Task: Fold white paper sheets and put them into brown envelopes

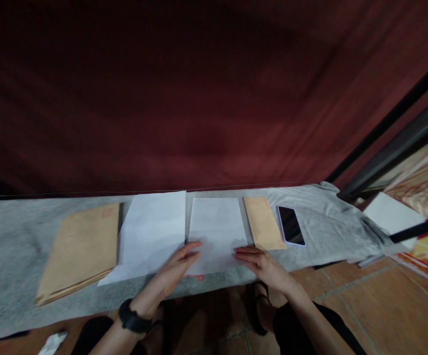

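A blank white sheet of paper [217, 227] lies in front of me on the grey cloth. My left hand [180, 261], with a dark watch on its wrist, rests at the sheet's lower left edge, thumb and fingers stretched toward it. On the lower right corner lie the fingertips of my right hand [263, 265], extended and flat. A small reddish bit [195, 277] shows by the sheet's near edge; what it is I cannot make out. To the left is a stack of larger white paper [154, 227]. A small brown envelope [263, 222] sits just right of the sheet.
Large brown envelopes [82, 246] are stacked at the left of the narrow cloth-covered surface [7, 246]. A phone [291, 226] lies right of the small envelope. Behind hangs a dark red curtain [199, 108]. Dark metal bars [391, 118] stand at the right above a tiled floor [361, 296].
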The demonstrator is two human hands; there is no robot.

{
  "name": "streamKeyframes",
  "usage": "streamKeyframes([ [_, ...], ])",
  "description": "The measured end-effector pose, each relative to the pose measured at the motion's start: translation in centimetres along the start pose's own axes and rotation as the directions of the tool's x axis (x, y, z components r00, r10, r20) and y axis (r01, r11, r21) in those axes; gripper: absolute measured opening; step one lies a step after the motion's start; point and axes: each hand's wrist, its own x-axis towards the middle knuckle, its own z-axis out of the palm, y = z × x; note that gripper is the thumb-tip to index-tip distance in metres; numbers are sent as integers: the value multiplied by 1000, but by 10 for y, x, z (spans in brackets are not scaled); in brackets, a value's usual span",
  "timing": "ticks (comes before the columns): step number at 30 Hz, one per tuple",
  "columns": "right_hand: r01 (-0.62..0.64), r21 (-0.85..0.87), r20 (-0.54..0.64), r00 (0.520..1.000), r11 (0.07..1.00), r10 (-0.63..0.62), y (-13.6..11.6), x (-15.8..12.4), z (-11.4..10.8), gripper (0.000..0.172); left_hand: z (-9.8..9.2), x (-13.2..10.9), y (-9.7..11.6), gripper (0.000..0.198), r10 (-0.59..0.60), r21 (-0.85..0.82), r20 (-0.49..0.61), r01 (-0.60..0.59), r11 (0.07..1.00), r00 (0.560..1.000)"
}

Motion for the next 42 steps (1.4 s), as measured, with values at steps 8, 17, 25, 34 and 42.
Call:
streamKeyframes([
  [8,-74,188,-48,995,979,84,8,3,-7,29,-41,-19,22,56,424,578,127,-414,703,897],
  [17,-132,279,5,991,951,136,8,5,-13,27,-34,-8,3,32,272,637,360,-448,627,892],
  [25,-221,227,-102,963,948,249,24,9,-6,32,-31,3,7,36,309,693,210,-365,621,927],
  [34,-339,-16,-364,878,940,311,21,40,0,36,-19,27,12,34,384,479,-13,-332,813,923],
  [42,-514,-234,-443,812,825,380,16,63,3,28,-10,43,16,25,469,739,-146,-219,637,871],
])
